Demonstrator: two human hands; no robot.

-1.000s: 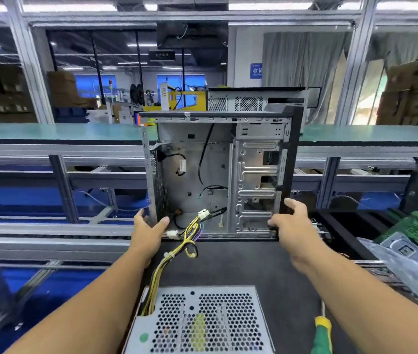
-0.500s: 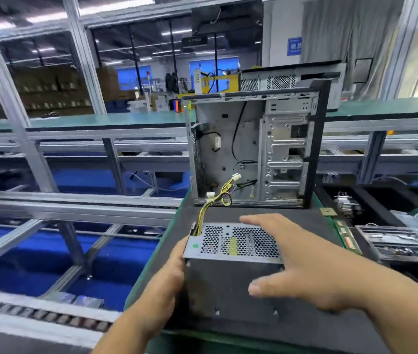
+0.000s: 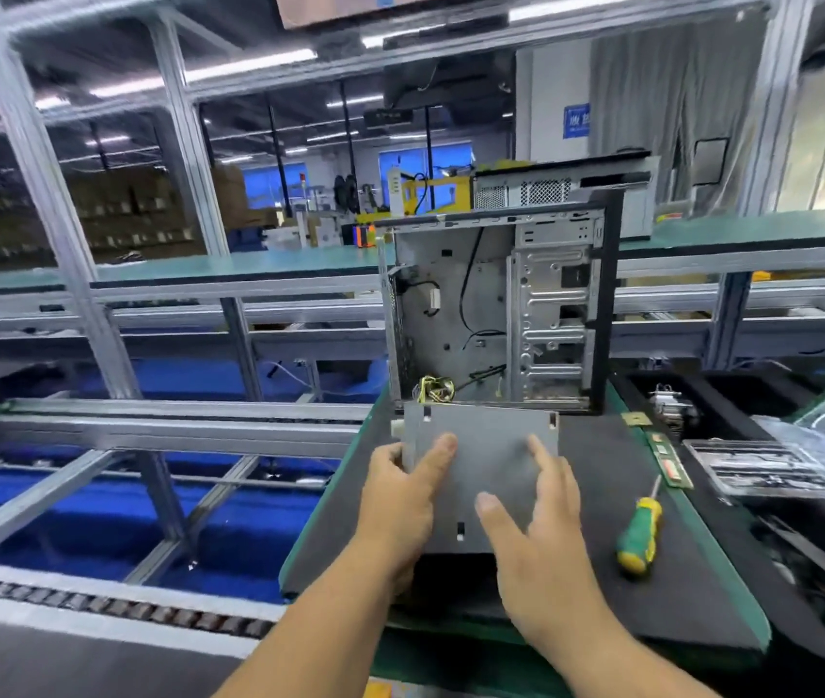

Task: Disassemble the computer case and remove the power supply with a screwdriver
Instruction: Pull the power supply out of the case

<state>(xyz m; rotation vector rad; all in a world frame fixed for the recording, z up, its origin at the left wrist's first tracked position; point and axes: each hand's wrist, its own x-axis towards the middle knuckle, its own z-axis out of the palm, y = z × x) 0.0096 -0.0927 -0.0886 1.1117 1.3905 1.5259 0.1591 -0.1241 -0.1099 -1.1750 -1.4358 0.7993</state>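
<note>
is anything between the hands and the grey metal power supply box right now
Nothing visible. The left hand grips the left edge of the grey metal power supply box, and the right hand lies spread over its top face. The green and yellow screwdriver lies apart, to the right.

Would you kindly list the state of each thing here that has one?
Case: upright, side open, power supply out.
Power supply: out on the mat, plain side up.
Screwdriver: lying on the mat, unheld.
Left hand: grips the supply's left edge.
Right hand: open, fingers on the supply.
</note>
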